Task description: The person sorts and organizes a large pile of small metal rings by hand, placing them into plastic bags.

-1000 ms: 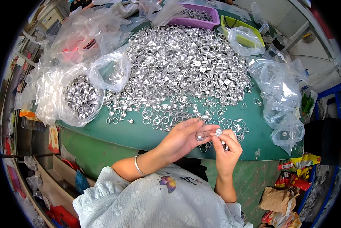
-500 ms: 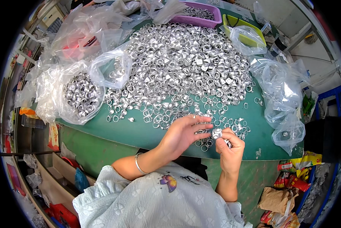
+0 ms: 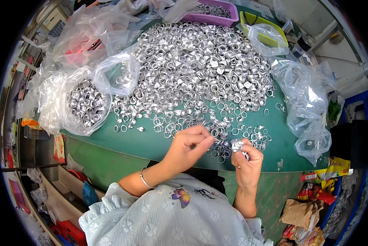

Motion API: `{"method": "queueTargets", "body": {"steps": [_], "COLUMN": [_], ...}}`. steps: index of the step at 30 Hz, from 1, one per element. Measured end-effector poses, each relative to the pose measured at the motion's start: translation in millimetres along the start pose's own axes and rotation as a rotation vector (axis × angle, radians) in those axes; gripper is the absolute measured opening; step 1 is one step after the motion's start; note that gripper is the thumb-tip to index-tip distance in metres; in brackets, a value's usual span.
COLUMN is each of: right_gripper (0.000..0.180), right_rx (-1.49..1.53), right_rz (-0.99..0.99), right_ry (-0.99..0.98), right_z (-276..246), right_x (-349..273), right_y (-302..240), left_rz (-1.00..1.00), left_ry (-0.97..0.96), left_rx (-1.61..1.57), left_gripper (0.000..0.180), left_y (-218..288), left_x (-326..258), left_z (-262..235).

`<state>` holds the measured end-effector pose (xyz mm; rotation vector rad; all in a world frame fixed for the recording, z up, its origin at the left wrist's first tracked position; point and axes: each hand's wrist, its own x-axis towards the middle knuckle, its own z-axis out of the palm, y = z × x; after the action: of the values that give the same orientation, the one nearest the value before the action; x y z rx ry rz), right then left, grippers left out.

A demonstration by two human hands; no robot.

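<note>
A wide heap of silver-coloured metal rings (image 3: 200,65) covers the green table (image 3: 151,141), with looser rings spread along its near side. Over these looser rings is my left hand (image 3: 188,146), its thumb and fingertips drawn together in a pinch. Whether a ring sits between them I cannot make out against the rings behind. My right hand (image 3: 248,162) is closed around several silver rings (image 3: 236,145), which show above and beside the thumb, just over the table's front edge.
A clear plastic bag (image 3: 57,106) of rings stands at the left. More clear bags (image 3: 304,102) lie at the right. A purple basket (image 3: 216,20) with small metal pieces and a yellow-green basket (image 3: 270,39) stand at the back. Packages (image 3: 319,180) sit below the right edge.
My left hand has moved away from my right and slightly down, its spread fingers now pinched together. My right hand stays nearly in place with the rings.
</note>
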<state>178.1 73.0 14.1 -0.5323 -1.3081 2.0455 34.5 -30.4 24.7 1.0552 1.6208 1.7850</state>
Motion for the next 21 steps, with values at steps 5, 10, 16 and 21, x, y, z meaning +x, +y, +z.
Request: {"method": "queueTargets", "body": {"steps": [5, 10, 16, 21], "right_gripper": [0.01, 0.012, 0.014, 0.014], "right_rx": [-0.073, -0.048, -0.092, -0.102], "right_rz": [-0.055, -0.026, -0.028, -0.022], "right_ry": [-0.004, -0.006, -0.021, -0.027], "right_z": [1.5, 1.8, 4.2, 9.5], "right_x": [-0.4, -1.8, -3.5, -5.7], "right_y": [2.1, 1.3, 2.7, 1.6], "left_rz": [-0.597, -0.723, -0.242, -0.295], "left_ry": [-0.199, -0.223, -0.23, -0.296], "left_rx": [-0.717, -0.74, -0.365, -0.31], "left_gripper": [0.04, 0.019, 0.025, 0.041], "left_y": [-2.5, 1.7, 15.8, 19.4], "left_x": [2.0, 0.4, -5.4, -6.3], "left_z": [-14.0, -13.8, 5.7, 8.7]}}
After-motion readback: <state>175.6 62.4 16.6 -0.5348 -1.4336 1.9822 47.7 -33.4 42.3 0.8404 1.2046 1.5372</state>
